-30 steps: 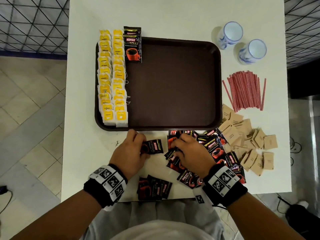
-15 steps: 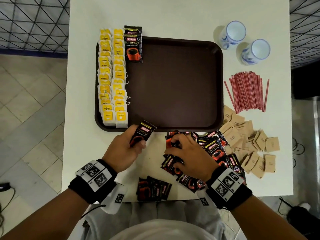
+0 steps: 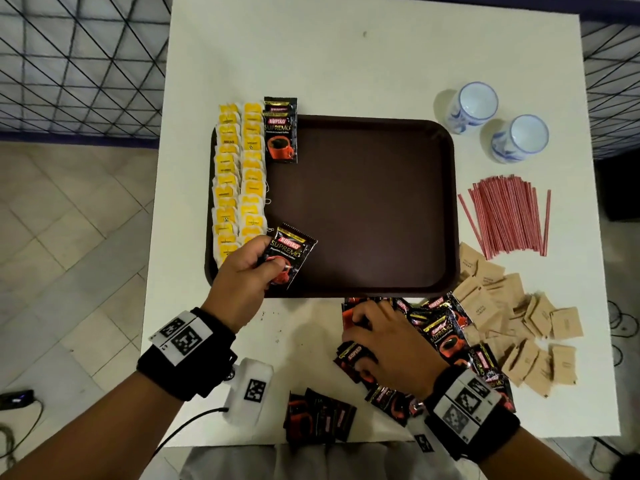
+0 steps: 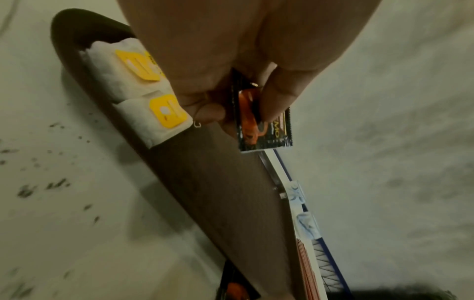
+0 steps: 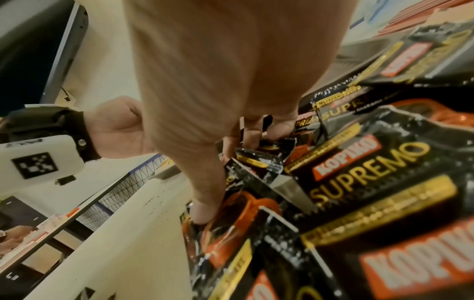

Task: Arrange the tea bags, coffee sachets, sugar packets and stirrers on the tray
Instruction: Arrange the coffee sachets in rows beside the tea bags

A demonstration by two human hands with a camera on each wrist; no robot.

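- The left hand (image 3: 242, 271) is pinching a coffee sachet (image 3: 290, 258) between thumb and fingers, label up, and holding it over the near-left corner of the brown tray (image 3: 446, 209); the sachet is sticking out of the hand toward 1 o'clock.
- In the left wrist view that sachet (image 4: 261, 121) is hanging just above the tray floor, right beside the nearest tea bags (image 4: 153, 121).
- Two columns of yellow-tagged tea bags (image 3: 239, 181) are running along the tray's left edge, from 11 o'clock down to 8 o'clock.
- Two sachets, overlapped (image 3: 280, 133), are sitting at the tray's 11 o'clock corner, the far one poking past the rim.
- The right hand (image 3: 388, 348) is digging into the loose sachet pile (image 3: 446, 330) on the white table (image 3: 346, 57), at 5 o'clock from the tray; its fingers are curling around sachets, thumb pressing one.
- A few sachets (image 3: 318, 417) are lying at 6 o'clock by the table edge.
- Brown sugar packets (image 3: 519, 323) are lying scattered at 4 o'clock, red stirrers (image 3: 505, 213) at 3 o'clock.
- Two blue-and-white cups (image 3: 498, 123) are standing at 2 o'clock.
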